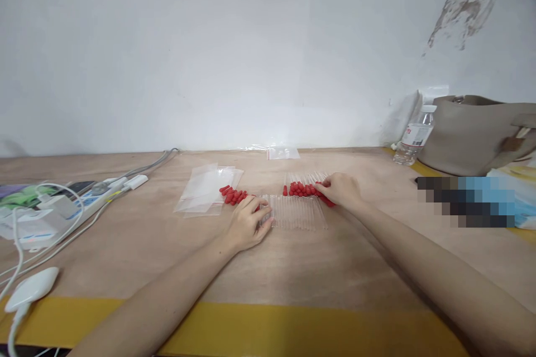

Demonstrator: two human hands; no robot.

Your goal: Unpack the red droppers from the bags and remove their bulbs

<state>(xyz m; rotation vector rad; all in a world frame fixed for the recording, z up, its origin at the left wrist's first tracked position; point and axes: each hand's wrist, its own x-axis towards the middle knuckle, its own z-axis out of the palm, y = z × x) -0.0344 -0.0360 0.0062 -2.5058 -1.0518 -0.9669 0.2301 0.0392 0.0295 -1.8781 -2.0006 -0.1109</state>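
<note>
A row of clear glass droppers (295, 213) lies side by side on the wooden table (293, 273). Red rubber bulbs (301, 188) sit along the far side of the row, and a smaller heap of red bulbs (233, 195) lies to the left. My left hand (248, 224) rests on the left end of the clear row, fingers curled over the tubes. My right hand (341, 189) sits at the right end, fingers closed on the red bulbs there. A stack of clear plastic bags (205, 192) lies left of the bulbs.
A power strip with white cables and chargers (62, 206) crowds the left side. A small clear bag (282, 153) lies by the wall. A water bottle (414, 136) and a grey handbag (473, 134) stand at the right. Yellow tape (251, 326) marks the near edge.
</note>
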